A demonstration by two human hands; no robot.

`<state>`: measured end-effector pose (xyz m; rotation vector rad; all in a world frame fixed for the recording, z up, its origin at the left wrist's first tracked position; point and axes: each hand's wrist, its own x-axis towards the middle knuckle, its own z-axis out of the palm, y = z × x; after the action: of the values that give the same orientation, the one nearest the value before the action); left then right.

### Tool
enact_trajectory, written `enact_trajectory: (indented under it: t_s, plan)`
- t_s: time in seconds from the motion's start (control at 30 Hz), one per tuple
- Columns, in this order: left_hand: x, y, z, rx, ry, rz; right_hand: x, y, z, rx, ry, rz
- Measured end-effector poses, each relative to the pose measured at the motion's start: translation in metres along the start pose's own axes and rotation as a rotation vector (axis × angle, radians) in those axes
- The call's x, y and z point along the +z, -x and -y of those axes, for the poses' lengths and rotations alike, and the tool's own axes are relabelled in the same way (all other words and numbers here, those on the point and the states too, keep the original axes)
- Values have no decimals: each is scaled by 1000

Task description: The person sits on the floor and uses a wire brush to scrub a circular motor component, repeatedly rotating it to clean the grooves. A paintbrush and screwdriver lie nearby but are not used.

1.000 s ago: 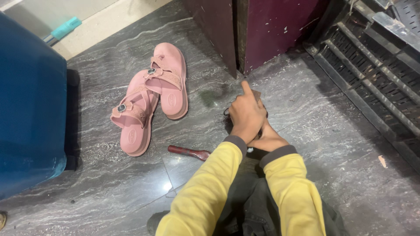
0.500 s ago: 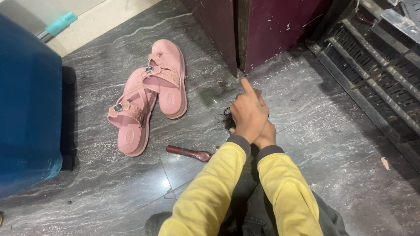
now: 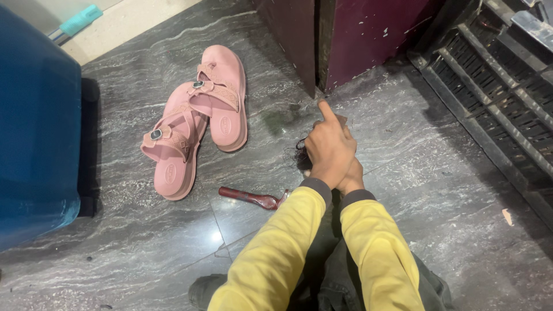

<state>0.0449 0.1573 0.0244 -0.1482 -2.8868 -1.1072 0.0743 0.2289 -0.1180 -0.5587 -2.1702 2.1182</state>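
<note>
My left hand [image 3: 329, 147] is low over the grey marble floor [image 3: 415, 150], fingers curled and index finger pointing up. It closes over a small dark tufted object [image 3: 300, 154], whose frayed black strands show at the hand's left edge. My right hand [image 3: 353, 179] is tucked under the left at the wrist and is mostly hidden, so I cannot tell its grip. Both arms wear yellow sleeves. A tool with a dark red handle [image 3: 249, 197] lies on the floor just left of my left wrist, untouched.
A pair of pink sandals [image 3: 196, 124] lies overlapping to the left. A blue box-like object [image 3: 34, 132] stands at far left. A maroon cabinet [image 3: 357, 34] rises behind my hands, and a black metal grille [image 3: 495, 98] lies at right.
My hands stay pressed together in the same spot on the floor. Only the view has shifted slightly.
</note>
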Motion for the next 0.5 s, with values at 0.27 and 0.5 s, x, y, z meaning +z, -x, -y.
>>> enact_trajectory:
  t_s: [0.27, 0.5]
  plan:
    - [10, -3, 10, 55, -48, -51, -3, -9, 6, 87, -180, 132]
    - [-3, -6, 29, 161, -53, 106, -8, 6, 1, -127, -166, 258]
